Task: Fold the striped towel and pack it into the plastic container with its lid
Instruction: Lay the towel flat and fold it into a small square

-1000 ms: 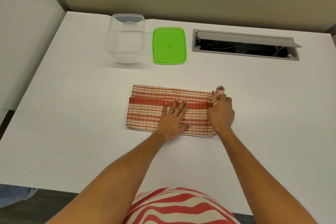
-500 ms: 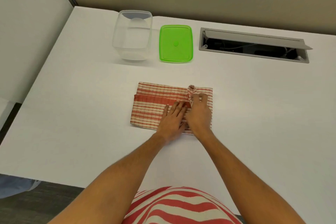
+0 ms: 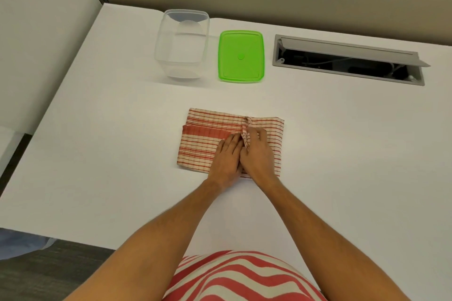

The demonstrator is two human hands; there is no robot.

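Observation:
The red-and-cream striped towel lies folded on the white table, its right part doubled over toward the middle. My left hand lies flat on the towel, fingers straight, pressing it down. My right hand sits right beside it and pinches the folded-over edge of the towel near the centre. The clear plastic container stands open at the back of the table, and the green lid lies flat just to its right.
An open grey cable hatch is set into the table at the back right. A white partition borders the table on the left. The near table edge runs along the bottom left.
My right hand has carried the towel's right end leftward over the towel until it meets my left hand, so the towel is now shorter. My left hand stayed pressing.

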